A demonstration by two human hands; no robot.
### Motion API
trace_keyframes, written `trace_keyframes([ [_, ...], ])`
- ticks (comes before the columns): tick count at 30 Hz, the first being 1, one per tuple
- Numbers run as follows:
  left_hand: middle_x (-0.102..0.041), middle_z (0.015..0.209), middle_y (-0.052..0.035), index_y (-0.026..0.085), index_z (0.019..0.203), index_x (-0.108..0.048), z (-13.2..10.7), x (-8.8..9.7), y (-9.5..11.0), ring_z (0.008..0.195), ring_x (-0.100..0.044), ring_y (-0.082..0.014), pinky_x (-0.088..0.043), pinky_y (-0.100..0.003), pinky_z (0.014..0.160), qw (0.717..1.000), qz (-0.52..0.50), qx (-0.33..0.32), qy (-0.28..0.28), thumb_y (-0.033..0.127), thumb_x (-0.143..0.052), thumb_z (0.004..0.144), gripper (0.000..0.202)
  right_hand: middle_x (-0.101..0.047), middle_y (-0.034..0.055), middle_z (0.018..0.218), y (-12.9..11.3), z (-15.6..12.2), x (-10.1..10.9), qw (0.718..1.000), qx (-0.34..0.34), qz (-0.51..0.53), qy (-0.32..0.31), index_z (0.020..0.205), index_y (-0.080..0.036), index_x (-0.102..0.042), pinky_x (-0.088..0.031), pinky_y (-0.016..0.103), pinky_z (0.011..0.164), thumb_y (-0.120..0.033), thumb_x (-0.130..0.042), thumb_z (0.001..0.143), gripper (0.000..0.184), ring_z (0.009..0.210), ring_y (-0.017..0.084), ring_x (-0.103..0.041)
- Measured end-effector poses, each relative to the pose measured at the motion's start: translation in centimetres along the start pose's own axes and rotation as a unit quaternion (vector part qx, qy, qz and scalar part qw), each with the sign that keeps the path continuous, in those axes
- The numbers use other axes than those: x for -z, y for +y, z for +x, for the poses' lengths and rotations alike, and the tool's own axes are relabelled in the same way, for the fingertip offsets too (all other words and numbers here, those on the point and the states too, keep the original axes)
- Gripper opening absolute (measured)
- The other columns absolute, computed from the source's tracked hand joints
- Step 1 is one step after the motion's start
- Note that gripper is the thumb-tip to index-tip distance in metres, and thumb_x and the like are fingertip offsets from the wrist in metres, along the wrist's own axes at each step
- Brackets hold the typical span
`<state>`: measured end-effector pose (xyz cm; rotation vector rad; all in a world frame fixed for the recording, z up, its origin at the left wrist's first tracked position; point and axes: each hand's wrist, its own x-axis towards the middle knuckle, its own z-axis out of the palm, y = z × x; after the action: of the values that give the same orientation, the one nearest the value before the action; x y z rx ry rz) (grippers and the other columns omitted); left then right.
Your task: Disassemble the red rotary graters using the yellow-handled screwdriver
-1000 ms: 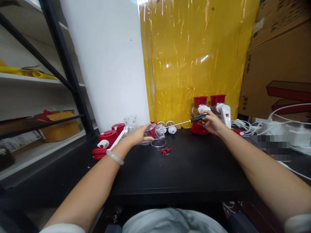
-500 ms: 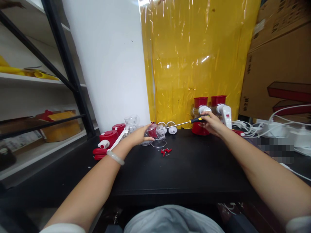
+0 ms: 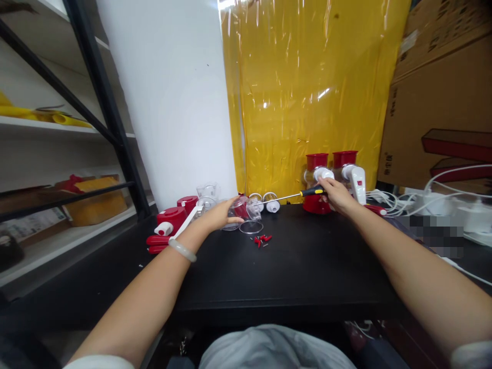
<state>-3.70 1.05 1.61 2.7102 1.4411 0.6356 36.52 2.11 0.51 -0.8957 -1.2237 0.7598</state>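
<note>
My right hand [image 3: 335, 195] is closed around the black and yellow handle of a screwdriver [image 3: 282, 198]. Its long metal shaft points left, with the tip at a clear plastic part with a red piece inside [image 3: 241, 207]. My left hand [image 3: 220, 214] grips that clear part from the left, thumb and fingers around it. Just below lies a clear ring [image 3: 251, 227] on the black table. In front of it is a small heap of red pieces and screws [image 3: 262, 240]. Two white-capped clear cylinders [image 3: 272, 203] lie behind the screwdriver shaft.
Red housings [image 3: 171, 218] with red handles and clear cups [image 3: 207, 192] stand at the left. Two red and white assembled devices [image 3: 317, 161] stand at the back right, near white cables [image 3: 395, 205]. A large cardboard box [image 3: 438, 102] rises on the right, a shelf rack [image 3: 111, 113] on the left.
My right hand has shifted slightly on the screwdriver handle, with its fingers in a different position. The left hand and the clear part look the same.
</note>
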Motion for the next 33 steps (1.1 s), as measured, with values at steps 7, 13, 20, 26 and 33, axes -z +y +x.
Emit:
trace_keyframes([
  [7, -0.044, 0.152, -0.0162, 0.018, 0.151, -0.033, 0.0, 0.1, 0.1, 0.137, -0.045, -0.0322, -0.037, -0.043, 0.112, 1.0, 0.003, 0.0, -0.002, 0.057, -0.07, 0.078, 0.091, -0.057, -0.0032, 0.078, -1.2, -1.0, -0.6, 0.986, -0.064, 0.153, -0.013, 0.082, -0.026, -0.057, -0.052, 0.028, 0.063, -0.017, -0.073, 0.058, 0.03, 0.072, 0.013, -0.057],
  [13, -0.044, 0.152, -0.0144, 0.022, 0.151, -0.033, 0.0, 0.0, 0.1, 0.138, -0.045, -0.0324, -0.036, -0.043, 0.113, 1.0, -0.006, 0.0, 0.0, 0.058, -0.071, 0.077, 0.09, -0.058, -0.0028, 0.076, -1.5, -1.1, -0.3, 0.976, -0.059, 0.207, -0.037, 0.079, -0.025, -0.059, -0.054, 0.031, 0.067, -0.013, -0.067, 0.053, 0.029, 0.07, 0.014, -0.057],
  [20, -0.045, 0.152, -0.0138, 0.024, 0.151, -0.033, 0.1, 0.0, 0.1, 0.137, -0.046, -0.0315, -0.037, -0.042, 0.112, 1.0, 0.001, -0.002, 0.001, 0.059, -0.07, 0.077, 0.09, -0.052, -0.0001, 0.054, 0.3, 0.2, 0.2, 1.0, -0.02, -0.005, 0.014, 0.071, -0.024, -0.056, -0.042, 0.029, 0.042, -0.059, -0.075, 0.069, 0.039, 0.05, 0.017, -0.053],
  [26, -0.043, 0.153, -0.0148, 0.021, 0.151, -0.033, 0.1, 0.0, 0.1, 0.139, -0.043, -0.0305, -0.034, -0.041, 0.114, 1.0, -0.003, -0.013, 0.003, 0.057, -0.07, 0.077, 0.09, -0.061, -0.003, 0.074, -0.3, -0.7, -0.6, 0.993, -0.03, 0.118, 0.006, 0.077, -0.025, -0.057, -0.052, 0.027, 0.057, -0.032, -0.083, 0.058, 0.032, 0.066, 0.014, -0.06],
  [33, -0.044, 0.152, -0.0144, 0.022, 0.151, -0.033, 0.0, 0.1, 0.3, 0.138, -0.045, -0.0319, -0.036, -0.043, 0.113, 1.0, -0.007, -0.003, 0.001, 0.057, -0.071, 0.077, 0.091, -0.061, -0.0021, 0.073, -0.6, -0.8, -0.6, 0.986, -0.048, 0.161, -0.023, 0.076, -0.025, -0.055, -0.053, 0.031, 0.061, -0.037, -0.076, 0.064, 0.027, 0.067, 0.016, -0.06],
])
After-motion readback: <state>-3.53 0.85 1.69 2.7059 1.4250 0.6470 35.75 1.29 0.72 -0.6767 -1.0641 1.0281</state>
